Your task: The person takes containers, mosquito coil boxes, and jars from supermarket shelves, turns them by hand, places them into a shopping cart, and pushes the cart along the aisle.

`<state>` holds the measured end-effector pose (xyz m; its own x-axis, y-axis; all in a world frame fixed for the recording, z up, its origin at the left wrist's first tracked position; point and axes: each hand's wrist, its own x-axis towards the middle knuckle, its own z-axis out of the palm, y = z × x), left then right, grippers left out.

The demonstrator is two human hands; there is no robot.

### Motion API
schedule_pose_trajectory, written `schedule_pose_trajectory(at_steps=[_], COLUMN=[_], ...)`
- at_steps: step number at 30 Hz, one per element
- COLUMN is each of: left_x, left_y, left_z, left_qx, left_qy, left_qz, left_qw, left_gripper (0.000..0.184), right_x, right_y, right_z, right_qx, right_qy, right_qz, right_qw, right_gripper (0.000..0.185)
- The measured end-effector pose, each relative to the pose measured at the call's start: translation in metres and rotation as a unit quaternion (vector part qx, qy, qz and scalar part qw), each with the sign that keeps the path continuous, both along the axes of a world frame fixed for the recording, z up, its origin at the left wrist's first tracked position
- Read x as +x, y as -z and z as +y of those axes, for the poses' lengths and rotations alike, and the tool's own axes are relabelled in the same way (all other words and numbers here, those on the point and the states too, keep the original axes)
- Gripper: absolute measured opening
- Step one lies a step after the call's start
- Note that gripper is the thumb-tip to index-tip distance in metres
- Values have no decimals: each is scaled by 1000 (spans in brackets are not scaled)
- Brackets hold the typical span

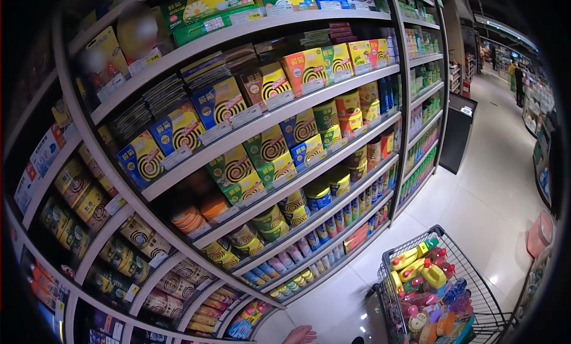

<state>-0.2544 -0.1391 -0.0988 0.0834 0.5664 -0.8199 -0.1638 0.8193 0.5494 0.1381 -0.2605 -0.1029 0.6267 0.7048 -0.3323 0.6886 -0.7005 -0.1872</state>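
At the bottom edge of the head view, one of my hands shows in part, low between the shelves and the cart; it looks like my left hand (pixel 301 334). Its fingers point right and nothing is seen in it. To its right stands a wire shopping cart (pixel 479 277), not touched by this hand, holding yellow bottles (pixel 434 274) and many coloured bottles. My right hand is out of view. Ahead, the shelf holds boxes with spiral patterns (pixel 226 104), with round tins (pixel 318 196) lower down.
A tall shelving unit (pixel 321 101) fills the left and middle. A black stand (pixel 457 133) is at its far end. The tiled aisle (pixel 476 207) runs to the back right, where a person in dark clothes (pixel 519 85) stands. A pink bin (pixel 540 233) is at right.
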Motion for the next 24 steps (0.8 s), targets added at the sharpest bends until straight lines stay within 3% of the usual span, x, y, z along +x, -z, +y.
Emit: schedule_pose_trajectory(at_steps=[2, 5, 8, 18, 24], left_x=[-1, -1, -4, -14, -45], left_y=[0, 6, 12, -3, -3], left_z=[-4, -10, -8, -22, -34], left_qx=[9, 18, 28, 83, 76], left_qy=[-3, -10, -11, -68, -126], left_qz=[2, 5, 17, 41, 34], left_qw=[1000, 1000, 999, 993, 988], left_gripper=[39, 40, 42, 40, 40], right_x=[9, 3, 14, 74, 102], right_y=[22, -20, -14, 97, 127], right_z=[-2, 21, 32, 48, 77], right_qx=[49, 21, 6, 80, 137], right_qy=[-10, 31, -10, -96, -35], right_qz=[27, 30, 32, -44, -39], right_qw=[998, 999, 999, 991, 989], right_gripper=[59, 67, 58, 52, 51])
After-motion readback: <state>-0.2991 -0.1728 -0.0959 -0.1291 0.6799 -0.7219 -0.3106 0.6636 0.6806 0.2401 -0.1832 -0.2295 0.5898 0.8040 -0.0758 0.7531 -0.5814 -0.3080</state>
